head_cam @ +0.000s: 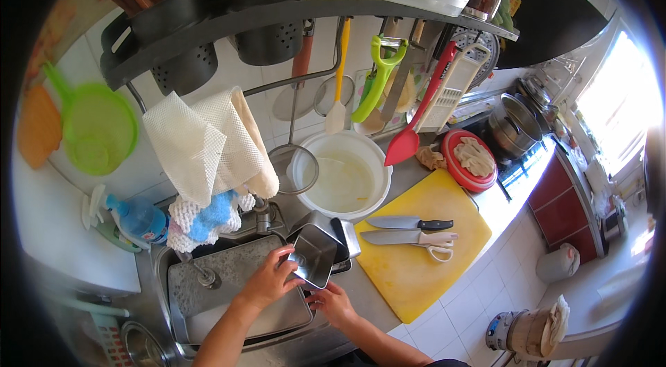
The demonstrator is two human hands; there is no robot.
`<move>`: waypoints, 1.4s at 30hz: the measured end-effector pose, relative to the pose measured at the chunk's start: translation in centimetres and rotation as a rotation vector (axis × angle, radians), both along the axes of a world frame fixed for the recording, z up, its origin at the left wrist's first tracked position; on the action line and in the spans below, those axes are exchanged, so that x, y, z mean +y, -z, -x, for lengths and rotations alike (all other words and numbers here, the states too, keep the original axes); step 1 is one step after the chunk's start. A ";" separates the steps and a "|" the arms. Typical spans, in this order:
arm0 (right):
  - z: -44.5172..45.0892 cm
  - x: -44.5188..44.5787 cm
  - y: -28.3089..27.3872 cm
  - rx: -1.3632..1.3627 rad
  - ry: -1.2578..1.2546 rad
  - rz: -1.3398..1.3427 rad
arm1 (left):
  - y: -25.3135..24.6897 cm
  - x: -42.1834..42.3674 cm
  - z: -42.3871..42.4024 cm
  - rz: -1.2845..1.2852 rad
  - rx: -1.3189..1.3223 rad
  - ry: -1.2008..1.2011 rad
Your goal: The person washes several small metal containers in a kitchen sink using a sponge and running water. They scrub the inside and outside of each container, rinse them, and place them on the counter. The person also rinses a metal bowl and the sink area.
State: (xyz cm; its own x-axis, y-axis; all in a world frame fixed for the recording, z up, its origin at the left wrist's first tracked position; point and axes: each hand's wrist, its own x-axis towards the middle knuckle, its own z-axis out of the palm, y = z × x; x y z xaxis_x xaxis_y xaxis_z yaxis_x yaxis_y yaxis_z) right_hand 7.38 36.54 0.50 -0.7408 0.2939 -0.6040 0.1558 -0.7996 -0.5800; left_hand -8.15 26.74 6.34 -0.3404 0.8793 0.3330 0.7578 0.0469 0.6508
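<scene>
My left hand (271, 277) grips the rim of an open square stainless-steel container (318, 255), which is tilted so that its hollow inside faces me. Just below its lower corner is my right hand (334, 305), with fingers spread; whether they touch the metal is hard to make out. Behind it, more metal containers (347, 236) stand on the counter by the sink. Under my left arm, a rectangular metal tray (234, 310) lies in the steel sink (162, 304), wet with suds at its far end. The tap (263, 217) rises at the sink's back.
A yellow cutting board (411, 289) on the right bears two knives (395, 237) and white-handled scissors (441, 253). Behind the sink stands a white basin (382, 192) of cloudy liquid. Cloths (203, 143) and utensils, including a red spatula (403, 146), hang low from the rack (333, 5).
</scene>
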 end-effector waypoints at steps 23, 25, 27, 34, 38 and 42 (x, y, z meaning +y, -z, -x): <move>-1.6 -0.2 1.5 0.022 0.048 0.234 | 1.7 5.8 3.4 0.273 -0.401 -0.076; -2.6 -1.0 1.1 -0.029 0.036 0.229 | 1.0 4.2 2.0 0.276 -0.381 -0.119; -3.6 -1.6 1.0 -0.082 0.023 0.243 | 1.3 2.9 1.1 0.283 -0.448 -0.128; -4.8 -2.2 0.7 -0.130 -0.052 0.297 | 2.5 -1.5 -1.4 0.262 -0.894 -0.162; -4.6 -1.5 0.7 -0.026 -0.057 0.345 | 3.3 -1.5 -1.9 0.225 -1.056 -0.154; -4.2 -1.5 -0.2 -0.056 -0.026 0.350 | 3.4 -1.3 -2.5 0.154 -1.082 -0.190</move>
State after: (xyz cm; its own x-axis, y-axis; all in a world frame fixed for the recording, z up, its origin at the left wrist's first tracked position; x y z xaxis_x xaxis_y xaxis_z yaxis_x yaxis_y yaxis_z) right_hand 11.59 35.05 0.66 -0.7082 0.0439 -0.7046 0.2020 -0.9437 -0.2618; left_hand -5.68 25.40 2.90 -0.5193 0.7885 -0.3296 -0.2346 0.2393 0.9422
